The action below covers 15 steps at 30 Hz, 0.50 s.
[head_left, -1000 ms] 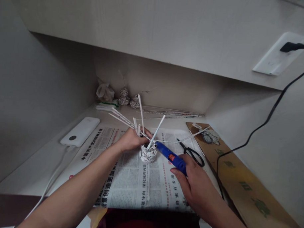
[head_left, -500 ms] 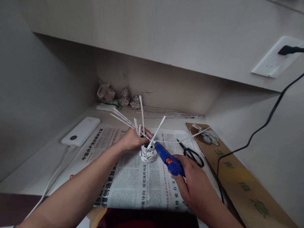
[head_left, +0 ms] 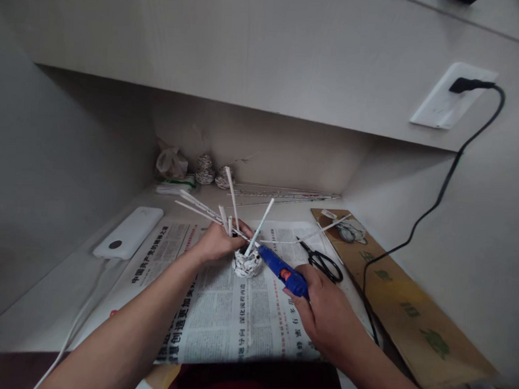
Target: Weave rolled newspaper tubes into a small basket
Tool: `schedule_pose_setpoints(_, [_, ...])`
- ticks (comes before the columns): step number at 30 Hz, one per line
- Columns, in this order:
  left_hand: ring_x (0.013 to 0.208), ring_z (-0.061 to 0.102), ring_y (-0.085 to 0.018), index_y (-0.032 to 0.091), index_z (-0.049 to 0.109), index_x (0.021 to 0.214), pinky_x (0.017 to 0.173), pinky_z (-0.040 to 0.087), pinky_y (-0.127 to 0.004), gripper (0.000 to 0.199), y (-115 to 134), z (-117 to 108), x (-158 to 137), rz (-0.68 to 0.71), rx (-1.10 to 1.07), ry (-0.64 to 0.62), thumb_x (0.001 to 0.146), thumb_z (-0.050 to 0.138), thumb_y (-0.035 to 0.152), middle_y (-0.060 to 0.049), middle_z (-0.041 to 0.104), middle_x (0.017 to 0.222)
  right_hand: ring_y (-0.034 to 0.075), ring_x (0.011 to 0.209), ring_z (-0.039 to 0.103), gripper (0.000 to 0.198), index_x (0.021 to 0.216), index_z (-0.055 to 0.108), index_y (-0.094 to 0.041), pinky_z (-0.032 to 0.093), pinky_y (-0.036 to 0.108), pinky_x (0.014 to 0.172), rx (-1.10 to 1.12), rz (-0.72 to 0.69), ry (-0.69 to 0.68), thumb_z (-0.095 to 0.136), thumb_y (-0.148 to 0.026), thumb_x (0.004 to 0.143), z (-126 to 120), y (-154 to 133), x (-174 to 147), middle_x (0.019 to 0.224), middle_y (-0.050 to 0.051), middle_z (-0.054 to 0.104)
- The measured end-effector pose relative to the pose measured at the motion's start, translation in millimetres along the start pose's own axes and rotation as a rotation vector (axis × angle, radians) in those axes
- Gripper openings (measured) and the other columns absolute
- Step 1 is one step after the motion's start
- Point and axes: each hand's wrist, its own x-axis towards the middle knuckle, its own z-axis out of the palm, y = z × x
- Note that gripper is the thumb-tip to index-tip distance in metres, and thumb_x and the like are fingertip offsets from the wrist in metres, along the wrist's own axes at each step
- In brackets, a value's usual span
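A blue glue gun (head_left: 283, 270) is in my right hand (head_left: 324, 302), its fingers wrapped round the handle. The nozzle points left and touches, or nearly touches, the rim of a small woven paper basket (head_left: 246, 266). Behind that rim, my left hand (head_left: 217, 241) is closed on the basket's upper edge and its paper strips; its fingertips are partly hidden. Several rolled paper strips (head_left: 232, 199) stick up and outward from the weave. One long strip (head_left: 279, 242) runs right from the rim. Black scissors (head_left: 325, 266) lie just beyond my right hand.
Newspaper (head_left: 221, 312) covers the table under the work. A white power bank (head_left: 128, 232) with a cable lies left, a cardboard sheet (head_left: 402, 313) right. At the back are woven paper pieces (head_left: 204, 171) and loose paper sticks (head_left: 285, 194). A black cord (head_left: 447, 184) hangs from the wall socket.
The whole view has shifted, so things appear farther left. Both hands, the glue gun and the basket keep nearly the same places relative to one another.
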Motion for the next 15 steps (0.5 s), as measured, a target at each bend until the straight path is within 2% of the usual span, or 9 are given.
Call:
schedule_pose_setpoints(4, [0.076, 0.068, -0.020, 0.017, 0.070, 0.078, 0.073, 0.052, -0.029, 0.016, -1.4, -3.2, 1.5, -0.054, -0.012, 0.085, 0.066, 0.061, 0.020, -0.004, 0.074, 0.080, 0.024, 0.087, 0.061, 0.022, 0.110, 0.050, -0.019, 0.043, 0.033, 0.076, 0.032, 0.026, -0.006, 0.047, -0.021, 0.088, 0.4, 19.6, -7.9, 0.099, 0.008, 0.064])
schedule_pose_setpoints(8, [0.070, 0.067, -0.020, 0.017, 0.071, 0.081, 0.069, 0.051, -0.029, 0.018, -10.3, -6.0, 4.6, -0.078, -0.015, 0.124, 0.067, 0.063, 0.025, -0.003, 0.073, 0.077, 0.025, 0.095, 0.062, 0.027, 0.117, 0.048, -0.018, 0.044, 0.034, 0.079, -0.060, 0.093, 0.076, 0.044, -0.028, 0.092, -0.7, 58.7, -19.6, 0.106, 0.011, 0.065])
schedule_pose_setpoints(11, [0.074, 0.067, -0.021, 0.018, 0.071, 0.085, 0.071, 0.051, -0.030, 0.022, -15.3, -6.8, 6.3, -0.102, -0.009, 0.137, 0.068, 0.064, 0.030, -0.004, 0.074, 0.081, 0.024, 0.087, 0.065, 0.027, 0.116, 0.049, -0.019, 0.045, 0.032, 0.072, -0.127, 0.223, 0.111, 0.040, -0.035, 0.095, -8.8, 98.5, -30.0, 0.098, 0.010, 0.068])
schedule_pose_setpoints(15, [0.067, 0.064, -0.020, 0.017, 0.071, 0.085, 0.065, 0.050, -0.028, 0.025, -15.0, -7.3, 6.4, -0.139, -0.037, 0.172, 0.065, 0.064, 0.031, -0.003, 0.072, 0.075, 0.026, 0.087, 0.066, 0.029, 0.111, 0.051, -0.016, 0.044, 0.031, 0.069, -0.293, 0.426, 0.202, 0.040, -0.037, 0.095, -37.2, 152.6, -50.1, 0.096, 0.013, 0.069])
